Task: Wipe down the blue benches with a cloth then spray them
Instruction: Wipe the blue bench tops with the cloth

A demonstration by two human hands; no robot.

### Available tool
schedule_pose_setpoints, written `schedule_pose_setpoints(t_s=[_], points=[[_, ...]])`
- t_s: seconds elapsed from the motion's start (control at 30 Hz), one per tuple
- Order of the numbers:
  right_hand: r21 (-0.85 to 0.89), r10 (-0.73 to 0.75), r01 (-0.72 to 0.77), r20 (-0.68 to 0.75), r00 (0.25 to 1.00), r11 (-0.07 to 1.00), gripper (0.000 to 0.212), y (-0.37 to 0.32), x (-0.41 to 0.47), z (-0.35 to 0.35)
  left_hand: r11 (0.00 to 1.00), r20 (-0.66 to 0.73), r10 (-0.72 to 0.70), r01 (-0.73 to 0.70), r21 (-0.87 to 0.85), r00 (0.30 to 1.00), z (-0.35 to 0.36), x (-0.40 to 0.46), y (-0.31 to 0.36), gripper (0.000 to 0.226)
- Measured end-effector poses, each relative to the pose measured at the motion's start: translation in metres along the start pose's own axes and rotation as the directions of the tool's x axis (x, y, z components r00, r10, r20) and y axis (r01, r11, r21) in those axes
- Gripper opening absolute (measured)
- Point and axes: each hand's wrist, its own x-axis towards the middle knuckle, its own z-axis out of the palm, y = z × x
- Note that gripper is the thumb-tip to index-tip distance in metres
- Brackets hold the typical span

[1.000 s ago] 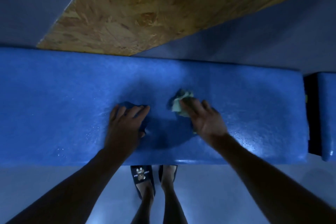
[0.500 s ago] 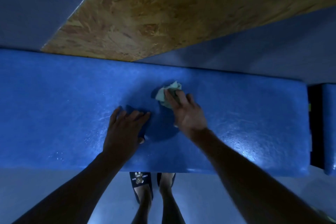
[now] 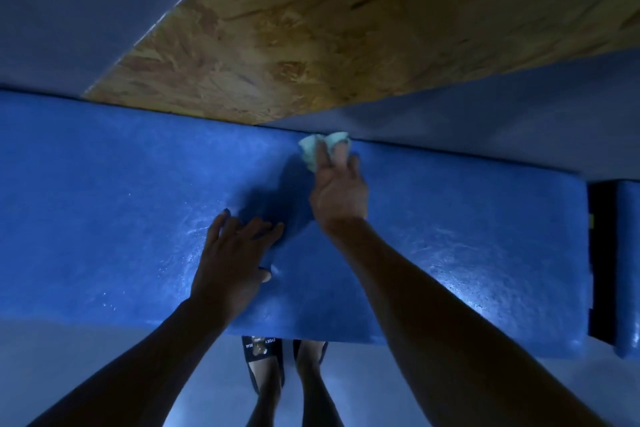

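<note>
Your right hand (image 3: 337, 191) presses a crumpled pale green cloth (image 3: 313, 149) at the far edge of the padded blue bench (image 3: 104, 204), fingers curled over it; your left hand (image 3: 235, 260) rests flat, fingers spread, on its glossy, wet-looking top.

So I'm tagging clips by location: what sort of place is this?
Probably a gym or a similar indoor training room, though that is a guess. The clues: a long padded blue bench, a second one end to end with it, and a bare chipboard panel behind them.
</note>
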Motion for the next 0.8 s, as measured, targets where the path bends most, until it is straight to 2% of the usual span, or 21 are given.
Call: schedule_pose_setpoints(t_s=[0.07,0.13,0.2,0.3,0.4,0.47,0.53,0.6,0.67,0.7,0.73,0.8], points=[[-0.057,-0.178,0.180,0.031,0.983,0.982,0.062,0.017,0.007,-0.008,1.000,0.003,0.013,-0.013,0.006,1.000,-0.001,0.000,0.001,0.089],[-0.087,-0.227,0.229,0.028,0.973,0.970,0.060,0.055,0.009,-0.016,1.000,-0.020,0.022,-0.022,-0.003,1.000,-0.001,-0.001,0.000,0.090],[-0.081,-0.134,0.132,-0.028,0.991,0.988,0.062,0.105,0.005,-0.024,0.999,-0.030,0.036,-0.036,-0.006,0.999,-0.001,-0.002,0.001,0.090],[-0.061,0.032,-0.033,-0.018,0.999,0.998,0.064,0.146,-0.004,-0.037,1.000,-0.022,0.024,-0.024,-0.001,0.999,-0.002,-0.002,0.002,0.088],[0.084,0.271,-0.262,-0.126,0.954,0.961,0.056,0.120,-0.004,-0.025,1.000,0.019,-0.004,0.004,0.023,1.000,-0.001,-0.001,0.002,0.088],[0.159,0.378,-0.358,-0.122,0.918,0.920,0.052,0.078,-0.002,-0.011,1.000,0.023,-0.012,0.012,0.025,1.000,0.000,0.000,0.002,0.088],[0.187,0.252,-0.229,-0.112,0.961,0.955,0.056,0.034,-0.004,-0.001,1.000,0.001,-0.011,0.011,0.019,1.000,0.000,0.001,0.003,0.088],[0.090,-0.018,0.026,-0.087,0.996,0.996,0.059,0.009,-0.008,0.003,1.000,-0.014,-0.005,0.006,0.018,1.000,0.000,0.000,0.003,0.089],[-0.026,-0.266,0.266,-0.005,0.964,0.964,0.059,0.015,-0.012,-0.001,1.000,-0.008,0.000,0.000,0.015,1.000,-0.001,-0.002,0.004,0.091],[-0.062,-0.335,0.334,-0.008,0.942,0.941,0.057,0.029,-0.011,-0.003,1.000,-0.007,0.000,0.000,0.010,1.000,-0.001,-0.003,0.004,0.092],[-0.095,-0.359,0.355,-0.022,0.933,0.930,0.056,0.047,-0.009,-0.007,1.000,-0.007,-0.003,0.003,0.006,1.000,-0.002,-0.003,0.005,0.092],[-0.155,-0.284,0.273,-0.053,0.957,0.950,0.059,0.090,-0.009,-0.014,1.000,0.002,-0.010,0.010,0.008,1.000,-0.002,-0.003,0.005,0.091]])
